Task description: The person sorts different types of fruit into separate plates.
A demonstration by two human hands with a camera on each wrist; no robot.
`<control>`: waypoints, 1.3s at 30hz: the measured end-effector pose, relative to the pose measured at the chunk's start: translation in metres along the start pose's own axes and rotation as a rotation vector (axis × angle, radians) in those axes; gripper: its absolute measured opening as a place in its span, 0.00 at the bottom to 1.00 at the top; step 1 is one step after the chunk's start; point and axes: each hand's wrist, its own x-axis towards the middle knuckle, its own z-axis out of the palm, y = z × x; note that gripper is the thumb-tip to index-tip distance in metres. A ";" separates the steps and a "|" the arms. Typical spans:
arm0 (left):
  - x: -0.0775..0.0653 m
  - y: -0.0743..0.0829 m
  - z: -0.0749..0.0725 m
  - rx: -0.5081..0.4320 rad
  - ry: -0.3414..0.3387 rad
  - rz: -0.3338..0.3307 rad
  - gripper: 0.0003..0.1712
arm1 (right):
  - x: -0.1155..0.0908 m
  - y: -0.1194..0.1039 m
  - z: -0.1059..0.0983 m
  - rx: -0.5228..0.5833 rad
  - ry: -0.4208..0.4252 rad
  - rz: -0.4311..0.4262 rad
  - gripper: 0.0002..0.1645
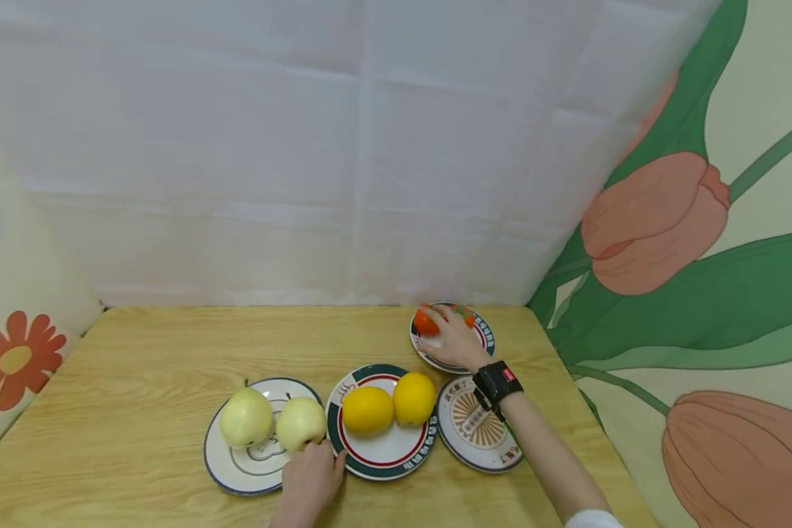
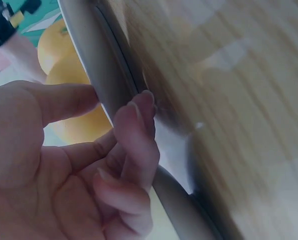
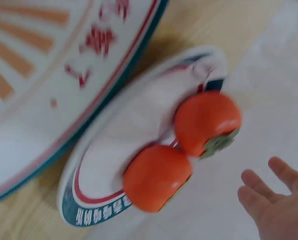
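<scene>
My left hand (image 1: 312, 477) is at the near left edge of the middle plate (image 1: 383, 469), which bears two oranges (image 1: 368, 411). In the left wrist view the thumb (image 2: 71, 102) meets the plate's rim (image 2: 106, 55) from inside, with curled fingers (image 2: 136, 135) against its outer side; the hand (image 2: 54, 165) grips that rim. My right hand (image 1: 454, 343) reaches over the far plate (image 1: 485, 334) with two persimmons (image 1: 427, 321). In the right wrist view the right hand (image 3: 286, 205) has spread fingers, apart from the persimmons (image 3: 206, 125), and holds nothing.
On the left, a white plate (image 1: 227, 469) bears two pale green pears (image 1: 246, 418). A plate with a sunburst pattern (image 1: 478, 425) lies below the right forearm. A white cloth (image 1: 303, 183) hangs behind the wooden table (image 1: 138, 411); a floral-patterned cloth (image 1: 666, 308) stands at right.
</scene>
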 end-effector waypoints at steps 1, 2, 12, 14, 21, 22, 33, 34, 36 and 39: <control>0.000 0.000 0.000 0.001 -0.001 0.002 0.19 | 0.006 0.005 0.000 -0.014 0.014 0.018 0.44; 0.000 0.000 0.000 0.003 0.001 0.006 0.19 | 0.011 0.009 0.001 -0.022 0.021 0.041 0.44; 0.000 0.003 0.002 0.015 -0.012 0.028 0.20 | 0.027 0.039 0.042 -0.201 0.027 0.157 0.46; -0.001 0.002 0.002 0.018 -0.017 0.027 0.20 | 0.027 0.039 0.046 -0.203 0.054 0.142 0.45; 0.001 0.002 0.002 0.018 -0.037 0.019 0.20 | 0.031 0.038 0.051 -0.177 0.135 0.153 0.41; 0.002 0.002 0.002 0.018 -0.040 0.018 0.20 | 0.031 0.038 0.051 -0.168 0.139 0.162 0.41; 0.003 0.001 0.000 0.026 -0.010 0.019 0.20 | 0.009 0.034 0.016 -0.024 0.206 0.065 0.37; 0.003 0.001 -0.001 0.024 -0.014 0.015 0.20 | 0.002 0.033 0.012 -0.024 0.218 0.059 0.37; 0.003 0.000 0.000 0.017 -0.022 0.007 0.20 | -0.014 0.032 0.003 -0.026 0.230 0.053 0.37; 0.002 -0.002 -0.001 0.018 -0.013 0.009 0.20 | -0.042 0.030 -0.002 -0.034 0.223 0.044 0.37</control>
